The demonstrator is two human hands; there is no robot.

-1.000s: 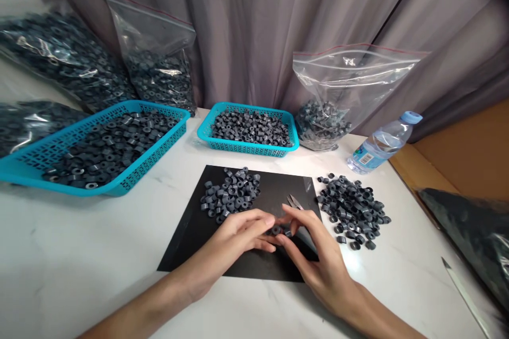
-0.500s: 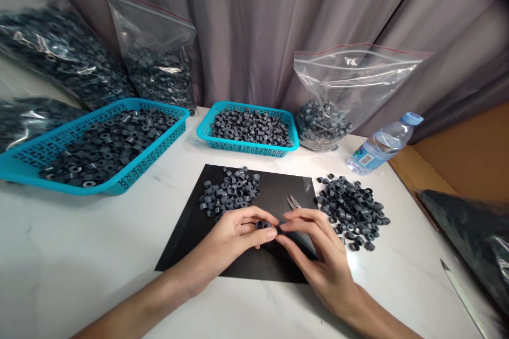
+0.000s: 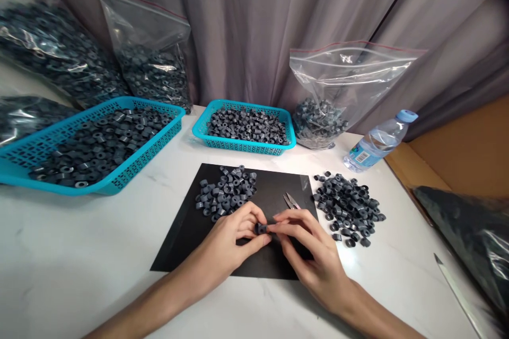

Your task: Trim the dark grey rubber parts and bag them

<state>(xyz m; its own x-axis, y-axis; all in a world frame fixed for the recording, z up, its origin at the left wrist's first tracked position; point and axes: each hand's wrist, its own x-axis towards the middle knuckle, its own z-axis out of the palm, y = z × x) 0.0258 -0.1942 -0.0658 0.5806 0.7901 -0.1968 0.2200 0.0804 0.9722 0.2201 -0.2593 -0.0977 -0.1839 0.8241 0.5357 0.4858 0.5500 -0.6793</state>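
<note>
My left hand (image 3: 234,238) is closed, holding a small dark grey ring (image 3: 260,228) between thumb and fingers above the black mat (image 3: 278,267). My right hand (image 3: 314,249) meets it from the other side, its fingertips pressed to the ring's right edge and its thumb lower down. Whatever lies between the touching fingertips is partly hidden. Just behind the right hand lie small snips (image 3: 291,201), blades pointing away, their handles covered. A pile of grey rings (image 3: 226,193) rests on the mat behind my left hand. Another heap of dark rings (image 3: 350,206) lies right of the mat.
Two blue baskets, a larger one (image 3: 151,149) at left and a smaller one (image 3: 242,145) at the back, hold many grey pieces. A zip bag (image 3: 318,122) and a water bottle (image 3: 377,143) stand at back right. A pointed blade-like tool (image 3: 457,294) lies at far right.
My right fingertips have shifted slightly left, up against the ring, and its thumb has moved away from my left thumb. The ring now shows more clearly. The whole view has shifted a little.
</note>
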